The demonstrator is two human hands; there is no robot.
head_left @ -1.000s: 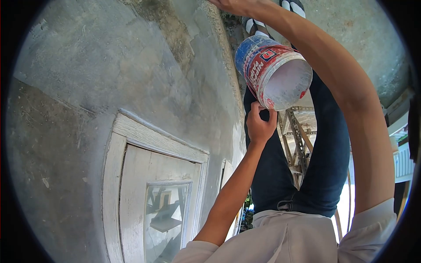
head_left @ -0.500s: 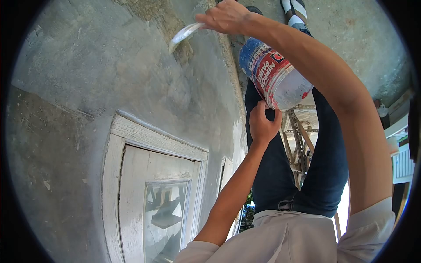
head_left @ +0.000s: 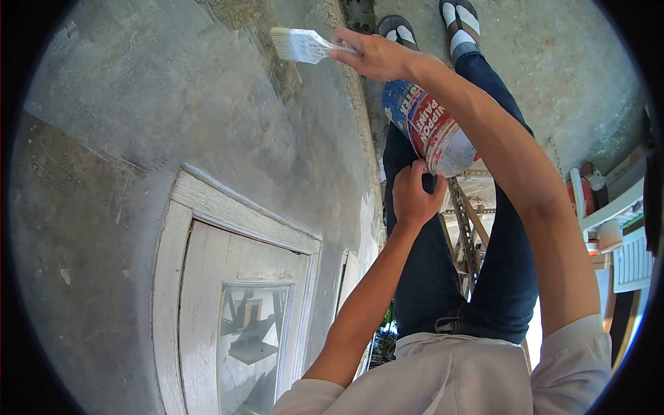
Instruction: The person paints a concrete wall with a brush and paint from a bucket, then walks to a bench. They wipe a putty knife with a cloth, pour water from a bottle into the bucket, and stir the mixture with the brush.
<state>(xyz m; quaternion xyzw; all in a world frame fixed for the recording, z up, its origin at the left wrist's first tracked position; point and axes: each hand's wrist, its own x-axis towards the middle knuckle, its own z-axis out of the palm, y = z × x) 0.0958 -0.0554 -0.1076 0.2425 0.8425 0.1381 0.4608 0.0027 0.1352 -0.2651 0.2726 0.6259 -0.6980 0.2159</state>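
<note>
A flat paintbrush [head_left: 306,47] with pale bristles and a white body is held by its handle in my right hand [head_left: 377,57]. Its bristles point left, overlapping a rough brownish patch of the grey wall [head_left: 228,124] in this view. Below that arm hangs a paint bucket [head_left: 429,124] with a blue and red label, its whitish top turned toward me. My left hand [head_left: 417,197] is closed at the bucket's rim, where the thin wire handle meets the fingers. My right forearm hides part of the bucket.
A white-framed door or window [head_left: 238,242] with a glass pane is set in the wall at lower left. Metal scaffolding [head_left: 467,235] shows between my legs. My feet stand over a concrete floor [head_left: 560,62]. White louvred shutters [head_left: 631,261] and a red container [head_left: 584,197] are at right.
My right hand has moved slightly down and right, and the brush has swung from slanting down to nearly level. My left hand stays on the bucket, which shifts little.
</note>
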